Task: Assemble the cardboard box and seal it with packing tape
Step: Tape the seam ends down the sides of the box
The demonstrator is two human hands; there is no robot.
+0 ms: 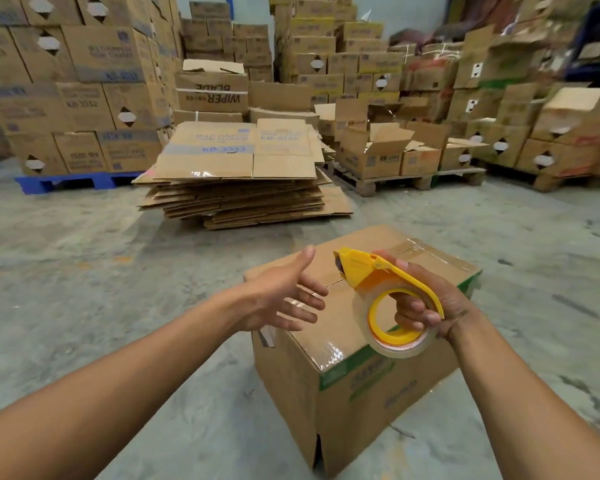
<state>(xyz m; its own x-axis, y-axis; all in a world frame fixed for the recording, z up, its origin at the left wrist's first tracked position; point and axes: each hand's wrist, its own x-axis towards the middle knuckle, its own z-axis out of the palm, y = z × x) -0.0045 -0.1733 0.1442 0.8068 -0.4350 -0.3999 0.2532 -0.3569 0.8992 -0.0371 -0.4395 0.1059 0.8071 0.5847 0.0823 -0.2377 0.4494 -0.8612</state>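
Observation:
A brown cardboard box (354, 393) with green print stands on the concrete floor in front of me, its top flaps closed and shiny clear tape along the seam and over the near edge. My right hand (426, 303) grips a yellow tape dispenser (388, 299) with a roll of clear tape, held just above the box top, its nose pointing left. My left hand (284, 296) hovers over the box's left top edge, fingers spread, holding nothing, a short way from the dispenser's nose.
A pile of flattened cartons (243, 178) lies on the floor straight ahead. Stacked cartons on a blue pallet (66, 181) fill the left. Wooden pallets (406, 181) with open and closed boxes stand at the right. Bare concrete floor surrounds the box.

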